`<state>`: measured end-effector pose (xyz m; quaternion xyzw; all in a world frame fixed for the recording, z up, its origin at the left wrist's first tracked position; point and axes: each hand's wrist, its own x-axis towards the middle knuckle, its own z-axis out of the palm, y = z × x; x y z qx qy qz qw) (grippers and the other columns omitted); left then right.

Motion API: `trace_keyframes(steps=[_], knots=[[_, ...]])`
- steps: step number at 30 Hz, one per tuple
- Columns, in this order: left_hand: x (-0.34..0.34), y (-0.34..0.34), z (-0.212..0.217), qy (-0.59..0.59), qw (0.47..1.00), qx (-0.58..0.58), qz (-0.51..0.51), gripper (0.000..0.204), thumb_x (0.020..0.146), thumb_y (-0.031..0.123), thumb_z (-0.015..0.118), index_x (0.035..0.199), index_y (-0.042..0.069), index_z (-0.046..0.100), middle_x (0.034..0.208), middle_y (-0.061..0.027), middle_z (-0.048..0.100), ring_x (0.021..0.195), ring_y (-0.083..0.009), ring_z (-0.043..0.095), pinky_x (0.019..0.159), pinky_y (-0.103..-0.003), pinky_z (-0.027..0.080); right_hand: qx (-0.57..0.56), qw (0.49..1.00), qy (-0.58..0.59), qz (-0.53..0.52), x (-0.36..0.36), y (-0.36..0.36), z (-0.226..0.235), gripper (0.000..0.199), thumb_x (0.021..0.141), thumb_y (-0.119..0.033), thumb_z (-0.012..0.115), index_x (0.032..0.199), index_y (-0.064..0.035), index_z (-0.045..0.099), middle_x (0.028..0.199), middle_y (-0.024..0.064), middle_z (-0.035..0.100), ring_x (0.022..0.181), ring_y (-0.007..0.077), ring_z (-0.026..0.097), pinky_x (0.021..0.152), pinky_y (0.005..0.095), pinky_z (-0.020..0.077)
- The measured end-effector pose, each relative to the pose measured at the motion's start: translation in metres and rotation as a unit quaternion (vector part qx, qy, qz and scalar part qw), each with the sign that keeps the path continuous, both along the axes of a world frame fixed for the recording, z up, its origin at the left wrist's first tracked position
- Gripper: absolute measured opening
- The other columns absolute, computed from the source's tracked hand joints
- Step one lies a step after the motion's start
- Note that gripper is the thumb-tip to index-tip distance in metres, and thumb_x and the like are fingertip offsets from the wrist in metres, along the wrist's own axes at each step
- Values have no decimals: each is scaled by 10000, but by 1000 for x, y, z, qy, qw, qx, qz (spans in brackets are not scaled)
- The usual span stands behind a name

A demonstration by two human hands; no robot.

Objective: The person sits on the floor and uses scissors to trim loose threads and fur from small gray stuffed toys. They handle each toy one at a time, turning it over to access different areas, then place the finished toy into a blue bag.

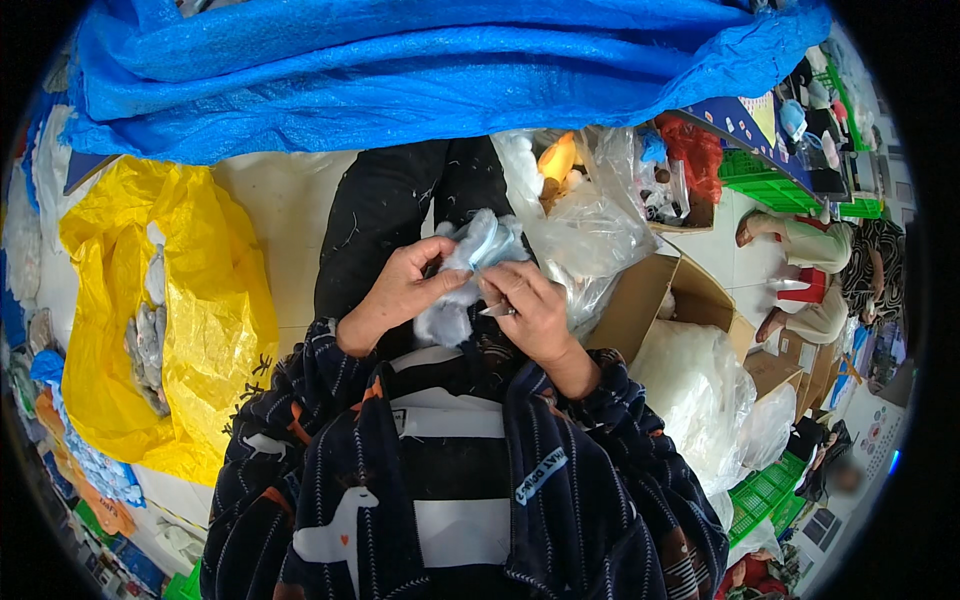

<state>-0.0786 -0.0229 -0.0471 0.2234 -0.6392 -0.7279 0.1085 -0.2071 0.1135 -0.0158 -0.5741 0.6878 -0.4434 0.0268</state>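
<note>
Over my lap I hold a small fluffy grey plush piece (445,322) with a light blue ribbon-like strip (485,240) on it. My left hand (405,290) is closed, thumb and fingers pinching the plush from its left side. From the other side, the fingers of my right hand (532,308) are bent and pressed together near the blue strip. A small shiny pointed metal tool (496,310) pokes out of the right hand; the rest of it is hidden by the fingers, so I cannot tell its kind.
A blue tarp sheet (420,80) spans the far side. On the left, a yellow plastic sack (225,330) holds grey plush pieces (150,345). To the right lie clear plastic bags (595,235), an open cardboard box (635,300) and green crates (765,490). Another person (815,245) sits farther right.
</note>
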Motion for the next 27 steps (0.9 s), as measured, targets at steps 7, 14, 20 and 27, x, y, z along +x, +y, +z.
trace_keyframes(steps=[7, 14, 20, 27], knots=[[2, -3, -2, 12, 1000, 20, -13, 172, 821, 81, 654, 954, -2, 582, 772, 36, 556, 695, -14, 475, 602, -192, 403, 46, 997, -57, -1, 0, -3, 1, 254, 675, 6, 697, 916, -44, 634, 808, 60, 588, 578, 198, 606, 525, 300, 498], [2, -4, 4, 15, 997, 66, -28, 165, 856, 88, 624, 984, -4, 573, 821, 31, 574, 742, -19, 511, 629, -195, 427, 62, 989, -133, -21, -3, 0, 5, 244, 691, 26, 676, 925, -21, 627, 807, 89, 589, 663, 248, 618, 581, 317, 501], [2, -4, 5, 18, 996, 77, -36, 174, 865, 101, 619, 994, -3, 566, 836, 33, 565, 757, -16, 497, 636, -190, 415, 80, 981, -175, -2, -4, 1, 2, 266, 676, 32, 677, 934, -16, 632, 832, 103, 588, 703, 272, 622, 591, 326, 503], [3, -4, 0, 14, 997, 62, -49, 171, 860, 87, 613, 1001, 3, 566, 833, 41, 551, 750, -14, 480, 633, -189, 404, 119, 991, -52, 4, -6, -1, -3, 294, 663, 48, 657, 918, -52, 549, 829, 83, 528, 630, 254, 597, 532, 345, 493]])
